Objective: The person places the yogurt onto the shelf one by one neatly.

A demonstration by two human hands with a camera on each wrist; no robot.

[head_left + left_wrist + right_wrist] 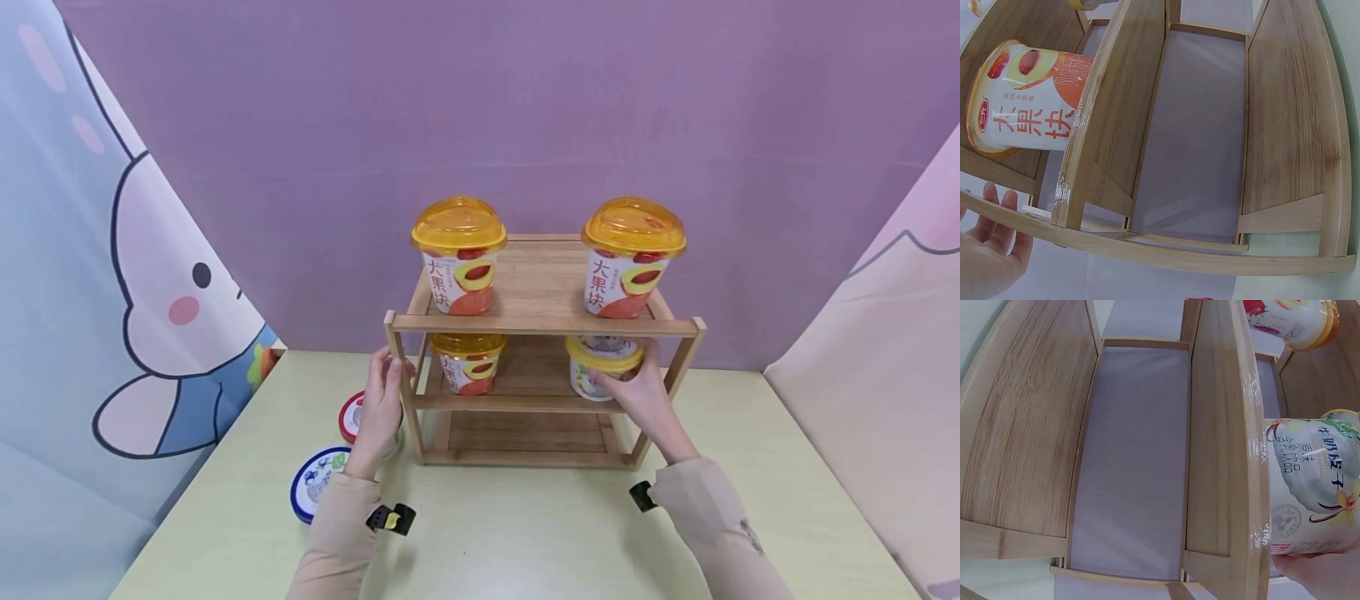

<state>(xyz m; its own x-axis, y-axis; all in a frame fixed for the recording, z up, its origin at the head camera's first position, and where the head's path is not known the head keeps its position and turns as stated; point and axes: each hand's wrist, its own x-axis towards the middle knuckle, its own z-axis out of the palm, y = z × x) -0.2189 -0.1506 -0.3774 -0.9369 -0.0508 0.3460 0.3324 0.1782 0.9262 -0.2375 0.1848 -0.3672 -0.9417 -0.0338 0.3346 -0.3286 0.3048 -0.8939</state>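
A wooden three-level rack stands on the table. My left hand holds its left front post, thumb in front and a fingertip showing past the post. In the left wrist view, the fingers lie at the side rail. On the middle level, my right hand grips a white yogurt cup with a yellow-rimmed lid, at the right end. The right wrist view shows the printed label of this cup beside the shelf edge. Left of it on that level stands an orange-lidded fruit cup.
Two more orange-lidded fruit cups, one left and one right, stand on the top level. Beside the left forearm are a red-rimmed tub and a blue-rimmed tub. A purple cloth hangs behind the rack.
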